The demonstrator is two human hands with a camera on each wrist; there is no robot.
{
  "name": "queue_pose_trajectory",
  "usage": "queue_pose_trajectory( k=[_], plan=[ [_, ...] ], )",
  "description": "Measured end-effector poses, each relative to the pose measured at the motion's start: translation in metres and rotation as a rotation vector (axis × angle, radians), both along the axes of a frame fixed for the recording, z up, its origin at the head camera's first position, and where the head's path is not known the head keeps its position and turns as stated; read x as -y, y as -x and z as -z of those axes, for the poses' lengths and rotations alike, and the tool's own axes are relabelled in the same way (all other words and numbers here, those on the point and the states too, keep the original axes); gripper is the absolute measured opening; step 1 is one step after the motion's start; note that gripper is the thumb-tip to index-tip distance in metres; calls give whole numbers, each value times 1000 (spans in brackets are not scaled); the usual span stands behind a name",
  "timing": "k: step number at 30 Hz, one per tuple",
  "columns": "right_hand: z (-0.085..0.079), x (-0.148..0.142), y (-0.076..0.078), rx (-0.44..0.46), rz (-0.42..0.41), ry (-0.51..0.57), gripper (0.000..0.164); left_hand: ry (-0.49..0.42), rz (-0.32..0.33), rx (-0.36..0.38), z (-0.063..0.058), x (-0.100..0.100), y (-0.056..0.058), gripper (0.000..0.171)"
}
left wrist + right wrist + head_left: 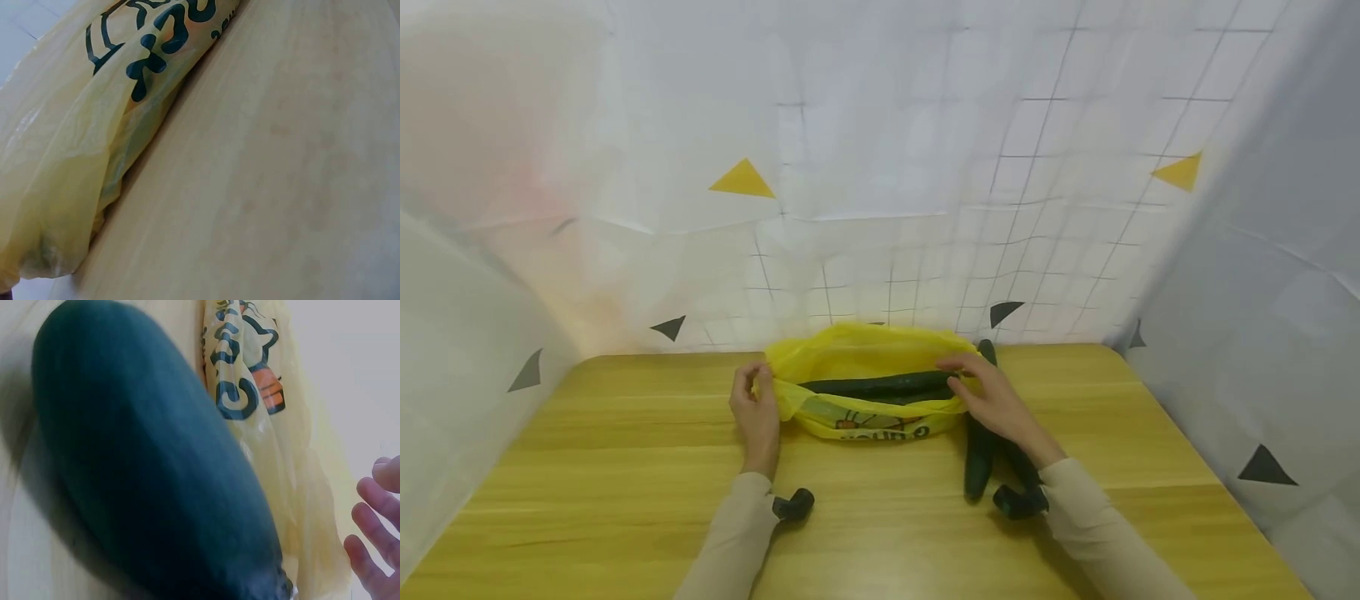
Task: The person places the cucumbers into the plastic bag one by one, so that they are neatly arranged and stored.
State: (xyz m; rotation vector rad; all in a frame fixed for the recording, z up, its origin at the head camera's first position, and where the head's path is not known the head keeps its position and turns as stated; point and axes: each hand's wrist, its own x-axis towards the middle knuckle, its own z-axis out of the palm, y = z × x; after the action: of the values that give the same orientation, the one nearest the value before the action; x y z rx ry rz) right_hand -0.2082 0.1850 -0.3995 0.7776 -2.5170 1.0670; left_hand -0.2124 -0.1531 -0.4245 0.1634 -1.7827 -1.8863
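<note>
A yellow plastic bag [865, 337] with printed lettering lies on its side, its mouth spread wide. Inside it, dark green cucumbers [880, 387] stretch from side to side. My left hand [756, 421] pinches the bag's left edge between thumb and fingers; those fingers are out of sight in the left wrist view. At the right end of the mouth is my right hand [1000, 408], fingers spread apart with nothing gripped, overlapping the tip of the cucumbers. Beneath that forearm lie more cucumbers [979, 462], one filling much of the right wrist view as a smooth dark body [137, 450].
Everything lies on a wood-grain table [625, 450]. White sheeting [880, 183] with grid lines and coloured triangles rises behind the table and on both sides. A black wrist device [793, 505] projects from the left cuff, and another [1021, 502] from the right.
</note>
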Motion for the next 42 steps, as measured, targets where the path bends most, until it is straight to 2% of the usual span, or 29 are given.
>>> queue_pose_trajectory(
  k=[5, 13, 20, 28, 31, 36, 42],
  plan=[
    [1, -11, -1, -64, 10, 23, 29, 8, -5, 8, 0, 1, 0, 27],
    [8, -35, -6, -28, 105, 54, 32, 27, -15, -20, 1, 0, 0, 27],
    [14, -51, -11, 2, 142, 78, 34, 15, -28, 16, -1, 1, 1, 25],
    [21, -62, -17, 81, 208, 77, 33, 9, -14, 28, 2, 0, 0, 26],
    [24, -65, -18, 132, 215, 73, 35, -6, -14, 23, 10, 3, 6, 26],
    [28, -67, -21, 257, 236, 80, 45, -21, -31, 13, 26, 5, 15, 28],
    [31, -70, -21, 366, 298, 80, 58, 3, -51, -8, 28, 4, 17, 31]
  ],
)
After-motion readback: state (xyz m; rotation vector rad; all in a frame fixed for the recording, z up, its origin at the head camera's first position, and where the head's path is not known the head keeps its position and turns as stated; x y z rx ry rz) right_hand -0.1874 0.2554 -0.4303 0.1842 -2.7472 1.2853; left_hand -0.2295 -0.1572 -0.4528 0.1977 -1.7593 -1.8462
